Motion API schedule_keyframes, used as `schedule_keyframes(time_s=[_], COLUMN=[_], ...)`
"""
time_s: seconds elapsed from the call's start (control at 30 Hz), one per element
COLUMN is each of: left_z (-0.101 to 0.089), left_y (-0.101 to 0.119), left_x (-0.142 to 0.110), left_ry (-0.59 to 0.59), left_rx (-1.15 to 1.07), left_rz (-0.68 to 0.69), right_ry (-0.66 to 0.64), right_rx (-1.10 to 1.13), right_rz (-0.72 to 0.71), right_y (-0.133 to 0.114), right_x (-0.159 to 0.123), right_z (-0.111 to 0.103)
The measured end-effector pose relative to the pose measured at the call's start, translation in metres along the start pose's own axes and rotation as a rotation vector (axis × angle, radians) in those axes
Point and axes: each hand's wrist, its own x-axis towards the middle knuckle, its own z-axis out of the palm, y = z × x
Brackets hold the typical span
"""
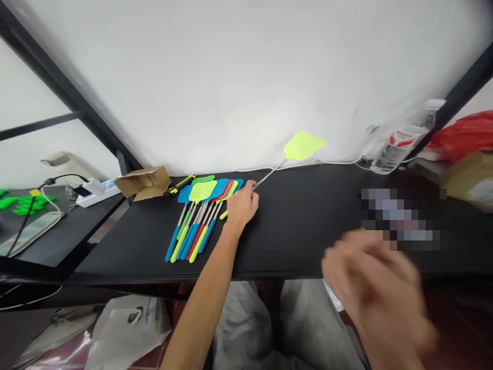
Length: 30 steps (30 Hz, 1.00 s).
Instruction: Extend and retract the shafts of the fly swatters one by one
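My left hand (243, 201) is closed around a yellow-green fly swatter (304, 146) by its thin metal shaft. The swatter's flat head points up and right, in front of the white wall, and its handle end pokes out left of my fingers. Just left of this hand lies a pile of fly swatters (196, 226) in blue, yellow-green, green and red, heads toward the wall and handles toward me. My right hand (370, 272) is raised near the table's front edge on the right. It is smeared by motion, so its fingers cannot be made out.
An opened cardboard box (144, 182) stands behind the pile at the left. On the right are a water bottle (402, 139), a pixelated object (398, 216), a red plastic bag (466, 133) and a brown package (472, 177). A power strip (98, 191) lies on the black table (292, 226) at far left.
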Motion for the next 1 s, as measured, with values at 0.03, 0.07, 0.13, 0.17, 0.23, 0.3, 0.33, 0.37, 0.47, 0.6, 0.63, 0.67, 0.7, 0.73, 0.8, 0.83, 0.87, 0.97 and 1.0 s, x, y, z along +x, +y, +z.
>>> schedule_keyframes(time_s=[0.03,0.07,0.13,0.17,0.23,0.3,0.33,0.37,0.47,0.6,0.63,0.67,0.7,0.73,0.8,0.83,0.87,0.97,1.0], left_z=[0.0,0.0,0.001,0.001,0.003,0.004,0.005,0.005,0.005,0.005,0.005,0.005,0.005,0.005,0.004,0.004,0.005,0.007,0.008], left_y=[0.0,0.0,0.001,0.001,0.001,0.0,0.0,0.0,0.0,-0.001,-0.002,-0.003,-0.004,-0.005,-0.008,-0.01,-0.011,-0.012,-0.012], left_x=[0.0,0.0,-0.001,-0.001,-0.001,-0.001,-0.001,-0.001,-0.002,-0.002,-0.002,-0.002,-0.001,-0.001,0.0,0.0,0.001,0.001,0.001], left_ry=[0.002,0.0,-0.015,-0.024,-0.035,-0.034,-0.032,-0.03,-0.032,-0.04,-0.045,-0.052,-0.063,-0.076,-0.104,-0.117,-0.128,-0.156,-0.162], left_rx=[-0.004,-0.008,-0.025,-0.04,-0.078,-0.112,-0.121,-0.123,-0.112,-0.12,-0.117,-0.107,-0.091,-0.07,-0.033,-0.021,-0.015,-0.017,-0.023], left_rz=[0.0,-0.001,0.008,0.023,0.07,0.109,0.115,0.115,0.119,0.177,0.181,0.175,0.159,0.138,0.102,0.093,0.087,0.101,0.115], right_ry=[-0.021,-0.049,-0.103,-0.113,-0.107,-0.112,-0.073,-0.032,0.037,0.003,0.018,0.045,0.08,0.118,0.188,0.216,0.238,0.268,0.276], right_rx=[-0.035,-0.088,-0.213,-0.268,-0.249,-0.148,-0.073,0.016,0.332,0.572,0.6,0.617,0.626,0.63,0.634,0.64,0.65,0.684,0.696], right_rz=[-0.02,-0.033,-0.016,0.01,0.07,0.108,0.131,0.181,0.262,0.209,0.178,0.144,0.11,0.078,0.022,0.003,-0.01,-0.033,-0.037], right_y=[0.004,0.011,0.027,0.035,0.045,0.046,0.043,0.04,0.03,0.029,0.031,0.032,0.034,0.035,0.037,0.038,0.039,0.042,0.043], right_x=[0.01,0.02,0.042,0.053,0.071,0.09,0.101,0.114,0.158,0.208,0.216,0.224,0.229,0.234,0.24,0.241,0.242,0.244,0.244], right_z=[0.0,0.0,-0.004,-0.007,-0.012,-0.016,-0.016,-0.016,-0.013,-0.003,-0.001,0.0,0.001,0.0,-0.006,-0.01,-0.015,-0.028,-0.031])
